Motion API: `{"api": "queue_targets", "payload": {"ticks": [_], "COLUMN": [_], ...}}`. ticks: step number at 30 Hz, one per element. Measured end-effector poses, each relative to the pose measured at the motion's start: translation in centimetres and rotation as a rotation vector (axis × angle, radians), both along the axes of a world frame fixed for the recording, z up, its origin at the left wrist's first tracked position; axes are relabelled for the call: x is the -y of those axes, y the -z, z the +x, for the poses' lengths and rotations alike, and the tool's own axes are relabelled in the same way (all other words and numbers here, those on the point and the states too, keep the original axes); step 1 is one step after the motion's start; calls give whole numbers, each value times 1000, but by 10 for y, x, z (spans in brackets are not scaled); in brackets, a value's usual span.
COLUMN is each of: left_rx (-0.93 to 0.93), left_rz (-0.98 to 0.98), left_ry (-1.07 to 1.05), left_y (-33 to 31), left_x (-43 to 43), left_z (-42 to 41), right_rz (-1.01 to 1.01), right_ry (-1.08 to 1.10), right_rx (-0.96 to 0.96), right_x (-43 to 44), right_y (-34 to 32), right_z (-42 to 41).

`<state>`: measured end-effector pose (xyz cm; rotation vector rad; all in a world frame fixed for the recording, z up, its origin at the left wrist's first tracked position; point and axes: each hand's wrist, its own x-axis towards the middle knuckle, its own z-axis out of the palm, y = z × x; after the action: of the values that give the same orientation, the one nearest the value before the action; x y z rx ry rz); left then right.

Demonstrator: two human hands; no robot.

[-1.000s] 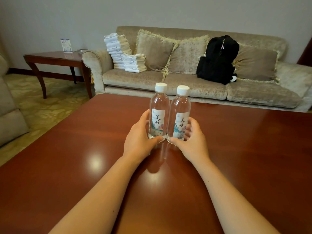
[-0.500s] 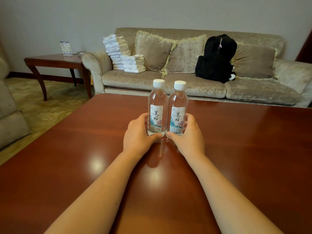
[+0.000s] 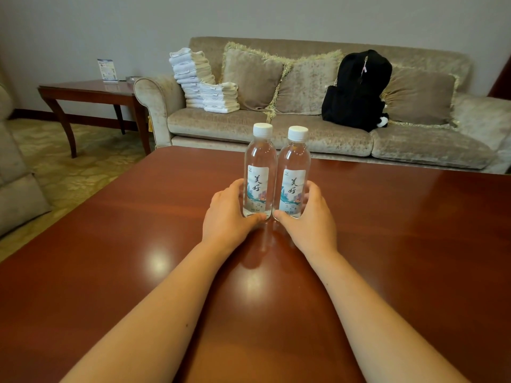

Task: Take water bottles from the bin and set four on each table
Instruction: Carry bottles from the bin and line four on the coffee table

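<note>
Two clear water bottles with white caps and printed labels stand upright side by side, touching, on the glossy red-brown table (image 3: 401,244). My left hand (image 3: 228,217) wraps the base of the left bottle (image 3: 260,172), thumb across its front. My right hand (image 3: 311,219) holds the base of the right bottle (image 3: 293,175) in the same way. Both bottle bases rest on the tabletop near its middle. No bin is in view.
A beige sofa (image 3: 318,136) runs behind the table, carrying stacked towels (image 3: 201,81), cushions and a black backpack (image 3: 356,89). A smaller wooden side table (image 3: 83,91) with a card stand sits at the back left. Part of an armchair (image 3: 13,183) shows at the left edge.
Both hands have pushed the two bottles slightly farther from me across the table, and the bottles now stand closer together and more upright.
</note>
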<state>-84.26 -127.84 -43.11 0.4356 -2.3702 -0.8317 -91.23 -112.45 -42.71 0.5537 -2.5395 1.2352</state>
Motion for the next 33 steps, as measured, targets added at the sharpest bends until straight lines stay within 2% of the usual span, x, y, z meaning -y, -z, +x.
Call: {"api": "queue_targets", "payload": {"ticks": [6, 14, 17, 23, 33], "left_rx": [73, 394, 431, 577, 536], "left_rz": [-11, -235, -289, -365, -371], "left_ry": [-15, -123, -94, -4, -30], "left_y": [2, 3, 2, -1, 0], "left_x": [1, -16, -26, -37, -37], "left_z": [0, 50, 78, 107, 109], "right_rz": [88, 285, 453, 727, 879], "right_ry": [2, -27, -49, -114, -160], "right_rx": [39, 7, 10, 142, 199], "right_x": [-6, -39, -48, -58, -58], "right_y": [-4, -1, -4, -3, -8], "right_z": [9, 55, 72, 91, 90]}}
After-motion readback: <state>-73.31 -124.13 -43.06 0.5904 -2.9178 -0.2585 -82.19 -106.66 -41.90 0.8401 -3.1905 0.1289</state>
